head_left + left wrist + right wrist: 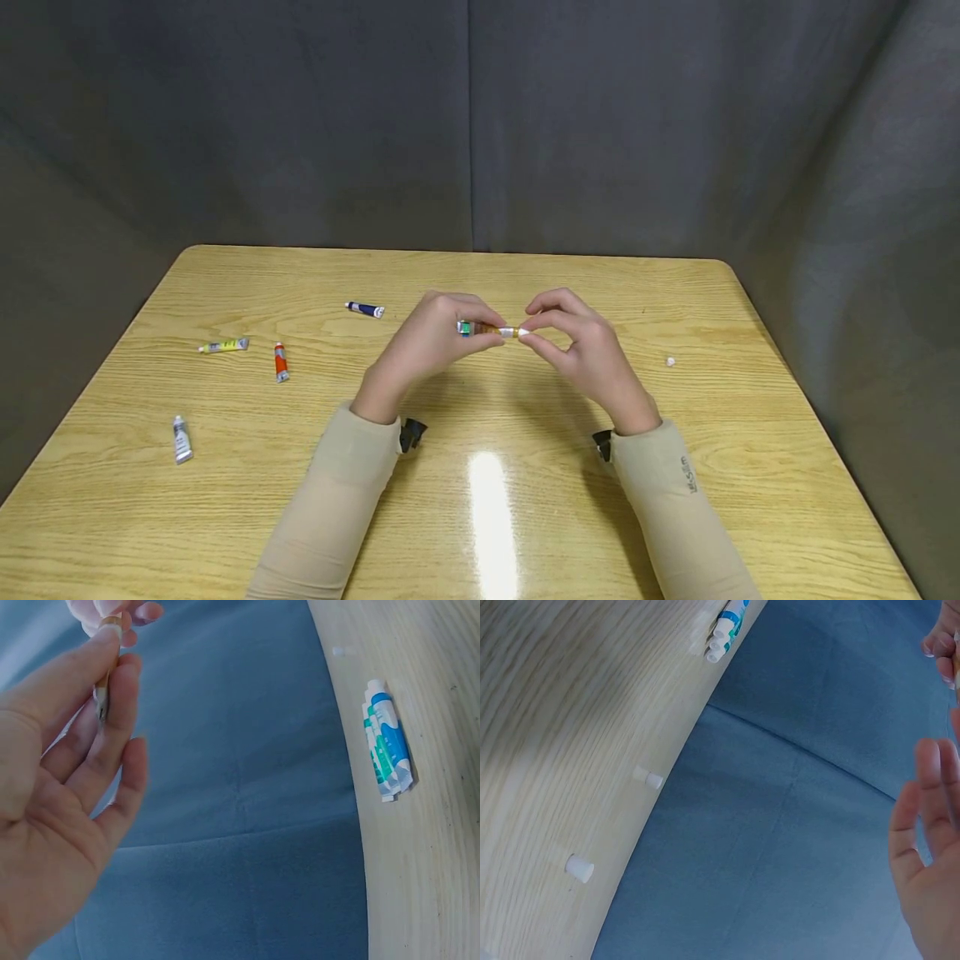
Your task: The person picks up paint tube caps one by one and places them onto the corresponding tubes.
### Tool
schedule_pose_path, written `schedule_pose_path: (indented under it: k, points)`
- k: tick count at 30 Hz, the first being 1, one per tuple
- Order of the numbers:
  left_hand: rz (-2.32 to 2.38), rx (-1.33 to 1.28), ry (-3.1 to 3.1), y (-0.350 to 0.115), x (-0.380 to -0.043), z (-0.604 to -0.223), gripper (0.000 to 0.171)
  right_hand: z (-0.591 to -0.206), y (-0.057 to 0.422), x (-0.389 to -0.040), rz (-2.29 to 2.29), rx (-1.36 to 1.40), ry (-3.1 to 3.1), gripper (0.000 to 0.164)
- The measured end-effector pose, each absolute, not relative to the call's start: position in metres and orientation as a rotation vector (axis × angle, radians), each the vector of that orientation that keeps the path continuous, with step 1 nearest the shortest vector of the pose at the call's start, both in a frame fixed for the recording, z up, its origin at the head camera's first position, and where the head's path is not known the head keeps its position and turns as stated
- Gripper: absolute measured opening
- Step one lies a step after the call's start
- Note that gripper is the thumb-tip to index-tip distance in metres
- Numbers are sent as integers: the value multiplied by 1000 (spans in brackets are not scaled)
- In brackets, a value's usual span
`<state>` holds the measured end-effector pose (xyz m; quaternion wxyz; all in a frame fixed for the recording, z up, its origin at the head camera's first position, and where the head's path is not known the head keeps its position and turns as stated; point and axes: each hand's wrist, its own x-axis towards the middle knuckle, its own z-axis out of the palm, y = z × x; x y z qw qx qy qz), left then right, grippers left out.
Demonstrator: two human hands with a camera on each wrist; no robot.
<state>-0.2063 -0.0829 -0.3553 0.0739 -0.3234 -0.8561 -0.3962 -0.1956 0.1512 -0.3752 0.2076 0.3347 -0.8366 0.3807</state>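
Observation:
Both hands meet over the middle of the table in the head view. My left hand (435, 335) pinches a slim ochre-brown paint tube (508, 332) between thumb and fingers, holding it level. At the tube's right end, my right hand (588, 343) pinches the white cap (523, 332) with thumb and index finger. Its other fingers are spread and bent. In the left wrist view, the tube's crimped end points toward the palm, while the right fingertips show at its far end.
Blue (391, 735) and green (380, 754) paint tubes lie together beyond the hands. Navy (365, 310), yellow (223, 345), red (281, 362) and white (182, 439) tubes lie at the left. Two loose white caps (579, 868) stand on the table (750, 467). A dark curtain (600, 125) hangs behind.

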Motion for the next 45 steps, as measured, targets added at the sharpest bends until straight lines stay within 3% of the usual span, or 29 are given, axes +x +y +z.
schedule_pose_path:
  k: [15,28,45]
  points:
    - [-1024,-1056,-2458,-77,-209,-363,10,-381,156,-201,1168,886,-2454,6]
    - [-1012,-992,-2592,-80,-213,-366,8,-381,159,-201,1164,839,-2508,13]
    - [-914,-822,-2708,-84,-229,-394,7,-377,200,-210,1177,597,-2613,18]
